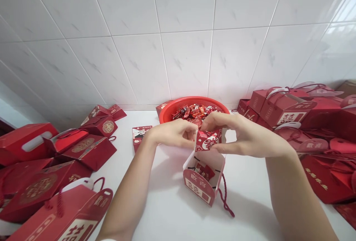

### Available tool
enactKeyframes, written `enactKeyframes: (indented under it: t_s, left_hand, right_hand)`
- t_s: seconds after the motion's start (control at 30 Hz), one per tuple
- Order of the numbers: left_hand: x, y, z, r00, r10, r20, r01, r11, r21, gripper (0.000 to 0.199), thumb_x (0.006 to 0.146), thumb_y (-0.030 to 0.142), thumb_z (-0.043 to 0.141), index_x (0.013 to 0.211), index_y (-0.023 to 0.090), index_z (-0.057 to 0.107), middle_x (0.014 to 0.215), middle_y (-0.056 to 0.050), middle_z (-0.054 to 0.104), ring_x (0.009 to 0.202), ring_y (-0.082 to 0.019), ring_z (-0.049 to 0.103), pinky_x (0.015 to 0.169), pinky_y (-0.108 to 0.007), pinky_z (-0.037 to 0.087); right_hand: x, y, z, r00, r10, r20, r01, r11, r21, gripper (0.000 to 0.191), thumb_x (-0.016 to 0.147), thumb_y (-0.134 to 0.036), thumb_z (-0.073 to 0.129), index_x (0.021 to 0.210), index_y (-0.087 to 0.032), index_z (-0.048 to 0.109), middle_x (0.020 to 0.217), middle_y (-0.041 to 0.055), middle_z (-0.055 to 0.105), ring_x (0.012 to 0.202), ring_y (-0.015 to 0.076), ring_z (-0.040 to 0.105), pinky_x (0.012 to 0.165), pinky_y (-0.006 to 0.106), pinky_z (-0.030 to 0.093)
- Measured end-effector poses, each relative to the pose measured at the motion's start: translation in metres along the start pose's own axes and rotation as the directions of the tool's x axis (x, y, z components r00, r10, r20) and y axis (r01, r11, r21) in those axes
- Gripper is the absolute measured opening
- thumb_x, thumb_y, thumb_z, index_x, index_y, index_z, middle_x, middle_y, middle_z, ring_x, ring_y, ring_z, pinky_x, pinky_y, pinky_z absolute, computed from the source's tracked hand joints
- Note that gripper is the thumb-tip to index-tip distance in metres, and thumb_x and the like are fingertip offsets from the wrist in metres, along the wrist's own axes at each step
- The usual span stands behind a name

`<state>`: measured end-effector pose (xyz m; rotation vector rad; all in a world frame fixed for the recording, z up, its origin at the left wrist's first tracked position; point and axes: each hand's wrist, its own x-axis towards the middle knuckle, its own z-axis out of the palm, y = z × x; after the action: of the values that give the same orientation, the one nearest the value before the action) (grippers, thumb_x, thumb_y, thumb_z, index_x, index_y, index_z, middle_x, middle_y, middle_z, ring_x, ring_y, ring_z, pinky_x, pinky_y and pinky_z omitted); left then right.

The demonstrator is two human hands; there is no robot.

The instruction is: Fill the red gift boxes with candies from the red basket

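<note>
A small red gift box [198, 189] with a pale inside stands open on the white table. Wrapped sweets [204, 171] lie in it, and a twisted dark-red cord [224, 200] hangs from its right side. Over the opening, my right hand [244, 137] pinches a red packet [208, 140] with white lettering between thumb and fingers. My left hand [176, 133] has its fingers curled closed at the left edge of the packet and the box's back panel. Which of the two it grips is partly hidden.
Behind my hands, a red plastic basket [167, 113] holds many wrapped sweets, against the tiled wall [183, 62]. Red boxes [86, 148] are heaped on the left, more boxes [286, 107] on the right. A small printed box [140, 133] sits beside my left wrist.
</note>
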<state>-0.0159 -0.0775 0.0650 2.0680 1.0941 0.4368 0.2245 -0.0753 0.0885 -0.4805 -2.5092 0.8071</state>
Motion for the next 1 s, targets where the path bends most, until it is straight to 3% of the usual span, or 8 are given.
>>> enactKeyframes:
  t_s: [0.13,0.23,0.33,0.53,0.63,0.77,1.0]
  left_hand:
    - [-0.005,0.010,0.006,0.997,-0.019,0.079,0.013,0.998,0.068,0.002,0.070,0.019,0.068,0.072,0.021,0.067,0.066,0.003,0.064,0.062,-0.015,0.061,0.052,-0.021,0.041]
    - [-0.006,0.016,0.009,0.999,0.022,0.047,-0.026,0.996,0.082,0.012,0.070,0.015,0.063,0.079,0.021,0.069,0.069,0.003,0.065,0.063,-0.015,0.062,0.051,-0.022,0.040]
    - [-0.010,0.024,0.010,0.999,0.022,0.029,-0.025,0.995,0.099,0.014,0.072,0.014,0.060,0.080,0.021,0.070,0.069,0.002,0.067,0.063,-0.015,0.062,0.052,-0.023,0.039]
    - [-0.012,0.028,0.009,0.997,0.060,0.054,-0.067,0.990,0.123,0.009,0.080,0.020,0.059,0.072,0.022,0.063,0.067,0.003,0.064,0.061,-0.014,0.058,0.054,-0.024,0.038]
    - [-0.011,0.025,0.009,0.998,0.053,0.033,-0.058,0.985,0.164,0.011,0.081,0.021,0.061,0.070,0.022,0.061,0.068,0.003,0.062,0.061,-0.014,0.056,0.055,-0.025,0.037]
    - [-0.011,0.025,0.009,0.998,0.034,0.050,-0.043,0.980,0.196,0.009,0.082,0.019,0.059,0.074,0.022,0.062,0.072,0.002,0.066,0.065,-0.015,0.060,0.057,-0.025,0.039]
    - [-0.013,0.025,0.007,0.997,0.052,0.058,-0.063,0.973,0.221,0.010,0.082,0.018,0.057,0.080,0.021,0.065,0.084,0.001,0.072,0.071,-0.015,0.064,0.061,-0.024,0.043]
  right_hand:
    - [0.001,-0.004,0.002,0.996,0.030,0.080,-0.028,0.999,-0.026,0.020,0.082,-0.017,0.067,0.102,-0.020,0.064,0.097,0.0020,0.070,0.086,0.0163,0.064,0.074,0.026,0.050]
    - [0.000,-0.007,0.002,0.992,0.021,0.125,-0.014,0.998,-0.061,0.023,0.081,-0.015,0.066,0.104,-0.021,0.067,0.099,0.0021,0.072,0.084,0.0156,0.064,0.072,0.025,0.049]
    - [-0.002,-0.009,0.004,0.985,0.019,0.173,-0.004,0.996,-0.089,0.023,0.081,-0.012,0.065,0.101,-0.021,0.069,0.097,0.0015,0.073,0.079,0.0139,0.063,0.069,0.023,0.047]
    - [-0.002,-0.012,0.014,0.946,0.161,0.282,-0.105,0.974,-0.202,0.027,0.079,-0.004,0.058,0.099,-0.019,0.068,0.081,0.0010,0.068,0.066,0.0126,0.057,0.056,0.022,0.041]
    - [0.000,-0.011,0.016,0.939,0.207,0.274,-0.134,0.955,-0.263,0.028,0.076,0.003,0.052,0.088,-0.019,0.066,0.078,0.0009,0.065,0.067,0.0131,0.057,0.058,0.023,0.040]
    - [-0.002,-0.010,0.016,0.943,0.226,0.244,-0.151,0.944,-0.292,0.034,0.073,0.004,0.051,0.092,-0.020,0.067,0.080,0.0014,0.067,0.071,0.0149,0.059,0.059,0.024,0.039]
    - [-0.005,-0.012,0.015,0.962,0.168,0.214,-0.096,0.946,-0.311,0.024,0.073,-0.002,0.057,0.083,-0.021,0.067,0.075,0.0010,0.063,0.065,0.0145,0.054,0.058,0.025,0.038]
